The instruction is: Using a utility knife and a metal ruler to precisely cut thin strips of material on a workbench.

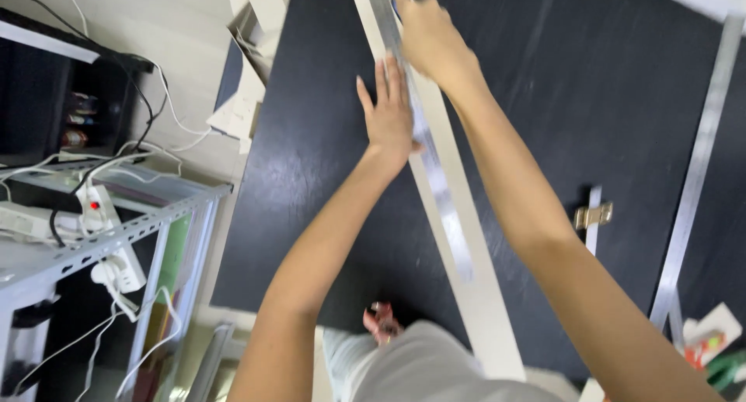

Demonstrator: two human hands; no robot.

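A long, flat, shiny metal ruler (435, 176) lies along a long white strip of board (474, 293), near the centre of the frame. Both rest on a large black sheet with a faint wood grain (311, 215), spread flat on the floor. The ruler's long axis runs from the top centre of the frame down toward the lower right of centre, one end pointing to the top edge and the other ending about two thirds of the way down. The white strip follows the same line and reaches further down, to the person's grey clothing.

The left hand (386, 114) lies flat, fingers spread and straight, palm pressing on the ruler's left edge, seemingly to stop it sliding. The right hand (427, 40), higher in the frame, is curled over the ruler; motion blur hides whether it grips anything.

Along the right side lies a thin silvery metal rail (695, 176), and left of it a small brass hinge (594, 215). At the left stands a grey slotted-metal shelf (116, 239) with a white power strip (105, 215) and tangled cables.
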